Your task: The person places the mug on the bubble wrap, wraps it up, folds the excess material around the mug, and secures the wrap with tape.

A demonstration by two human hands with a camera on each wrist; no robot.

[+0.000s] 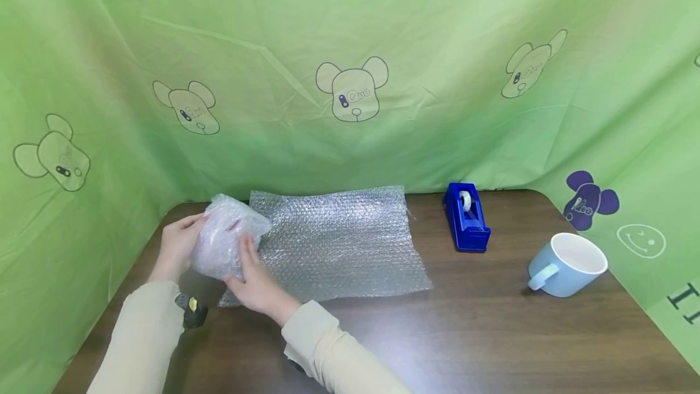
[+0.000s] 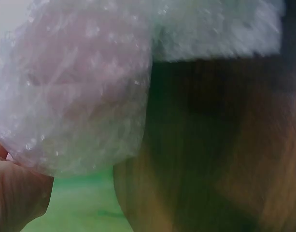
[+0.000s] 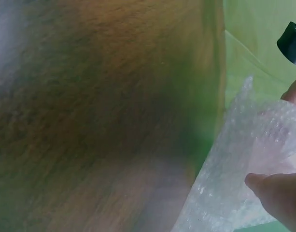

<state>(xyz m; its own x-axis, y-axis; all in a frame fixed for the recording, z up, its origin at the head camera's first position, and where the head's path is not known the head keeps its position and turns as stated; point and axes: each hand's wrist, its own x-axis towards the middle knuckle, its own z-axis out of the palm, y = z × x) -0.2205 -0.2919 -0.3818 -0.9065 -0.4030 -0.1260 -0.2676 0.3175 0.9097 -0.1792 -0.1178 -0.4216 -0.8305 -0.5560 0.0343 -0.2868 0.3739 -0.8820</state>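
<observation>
Both hands hold a bubble-wrapped bundle [image 1: 226, 245] above the left part of the table; something pinkish shows through its clear wrap, but its kind is hidden. The left hand [image 1: 177, 245] grips the bundle's left side. On the near right side, the right hand [image 1: 262, 281] holds it with fingers and thumb spread apart. In the left wrist view the bundle [image 2: 85, 92] fills the upper left, with part of the left hand [image 2: 20, 193] below it. The right thumb [image 3: 278, 191] lies against the wrap in the right wrist view.
A flat bubble wrap sheet [image 1: 339, 248] lies on the brown wooden table [image 1: 437, 339], right of the bundle. Farther right stand a blue tape dispenser [image 1: 467, 221] and a light blue mug [image 1: 566, 266]. A green printed curtain [image 1: 355, 151] encloses the table's back and sides.
</observation>
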